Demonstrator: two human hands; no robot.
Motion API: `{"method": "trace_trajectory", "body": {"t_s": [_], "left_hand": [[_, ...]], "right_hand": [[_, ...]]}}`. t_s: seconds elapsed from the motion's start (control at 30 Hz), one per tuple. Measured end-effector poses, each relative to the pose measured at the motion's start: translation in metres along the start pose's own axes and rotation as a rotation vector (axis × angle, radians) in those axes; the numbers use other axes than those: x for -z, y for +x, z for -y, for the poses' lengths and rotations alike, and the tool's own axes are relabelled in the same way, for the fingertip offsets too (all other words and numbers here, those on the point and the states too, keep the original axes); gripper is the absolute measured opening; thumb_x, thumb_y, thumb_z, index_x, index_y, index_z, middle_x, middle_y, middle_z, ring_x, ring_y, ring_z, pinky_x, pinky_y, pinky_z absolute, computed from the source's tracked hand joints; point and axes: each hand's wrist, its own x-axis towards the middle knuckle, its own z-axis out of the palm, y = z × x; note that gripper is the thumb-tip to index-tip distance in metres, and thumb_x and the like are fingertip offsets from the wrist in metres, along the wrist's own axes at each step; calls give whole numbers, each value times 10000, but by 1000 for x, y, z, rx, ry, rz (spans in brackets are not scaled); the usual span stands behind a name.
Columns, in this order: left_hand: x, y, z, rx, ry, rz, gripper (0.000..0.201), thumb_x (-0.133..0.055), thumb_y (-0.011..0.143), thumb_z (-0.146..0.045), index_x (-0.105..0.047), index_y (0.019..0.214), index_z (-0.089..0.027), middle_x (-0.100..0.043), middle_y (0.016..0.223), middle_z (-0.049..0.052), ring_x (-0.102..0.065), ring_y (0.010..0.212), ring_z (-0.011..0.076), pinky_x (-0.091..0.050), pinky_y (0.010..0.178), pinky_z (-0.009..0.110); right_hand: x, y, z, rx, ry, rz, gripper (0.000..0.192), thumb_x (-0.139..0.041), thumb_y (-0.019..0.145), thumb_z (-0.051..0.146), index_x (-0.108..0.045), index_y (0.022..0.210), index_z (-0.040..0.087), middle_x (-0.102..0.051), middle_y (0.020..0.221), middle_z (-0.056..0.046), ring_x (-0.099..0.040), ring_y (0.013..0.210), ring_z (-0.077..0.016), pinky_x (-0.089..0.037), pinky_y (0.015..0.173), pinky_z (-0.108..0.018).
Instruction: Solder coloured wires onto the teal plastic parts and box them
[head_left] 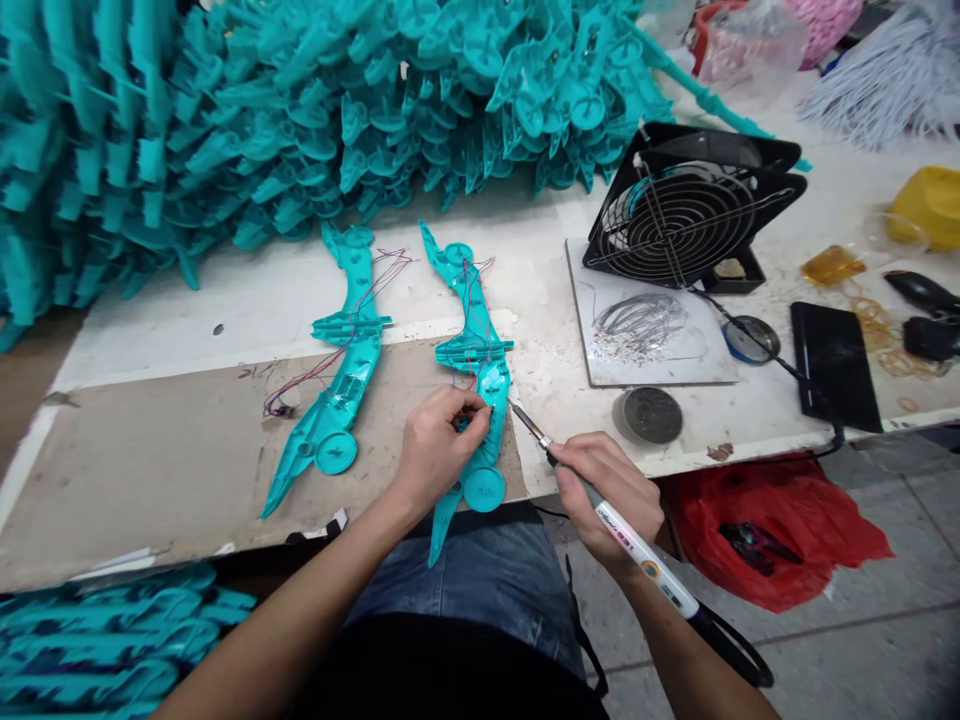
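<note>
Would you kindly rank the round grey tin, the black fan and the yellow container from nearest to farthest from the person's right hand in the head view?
From the right hand, which holds the soldering iron:
1. Round grey tin, just beyond it near the table edge.
2. Black fan, farther back, propped at a tilt.
3. Yellow container, far right, at the picture's edge.

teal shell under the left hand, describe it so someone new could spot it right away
Start at the big heap of teal plastic parts along the back of the table. In front of it lie two long teal shells with thin wires. It is the right one, pinched by the left hand, with the soldering iron tip at its edge.
</note>
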Motion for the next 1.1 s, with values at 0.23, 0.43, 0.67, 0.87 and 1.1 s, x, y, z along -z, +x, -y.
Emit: {"method": "trace_trajectory", "body": {"t_s": [0.23,0.43,0.67,0.87,1.1], "left_hand": [[-2,0,2,4,0,11,113,-593,821,-214,-664,739,-180,-671,754,21,-599,679,141,-459,648,266],[-3,0,0,-7,-2,1,103,-590,821,-204,-661,751,-180,-671,761,20,-597,686,142,-456,657,267],[-7,0,0,-32,40,-6,113,-577,829,-189,-642,737,-185,-657,745,13,-600,696,146,-461,671,269],[10,-10,-14,-82,123,21,287,-597,865,-289,-624,1133,-191,-673,973,72,-634,860,194,-513,767,310],[35,-63,-25,-150,256,181,626,-587,877,-365,-378,1437,-179,-619,1226,153,-584,1137,303,-485,962,447]], "right_hand": [[1,-2,2,-24,3,-17,310,-591,800,63,-701,1052,206,-692,789,-47,-633,729,-179,-546,646,-342],[0,-3,5,-52,11,-45,312,-596,800,43,-694,1049,204,-688,811,-50,-632,768,-179,-545,663,-336],[3,-6,6,-71,-31,-89,259,-591,820,82,-705,1019,200,-700,806,-55,-647,749,-183,-553,654,-335],[11,-11,4,-71,-72,-163,270,-595,814,76,-713,1023,201,-709,835,-57,-660,762,-187,-553,659,-333],[11,-15,8,-71,-52,-181,280,-595,816,70,-713,1030,209,-704,861,-52,-660,771,-185,-553,669,-329]]}}
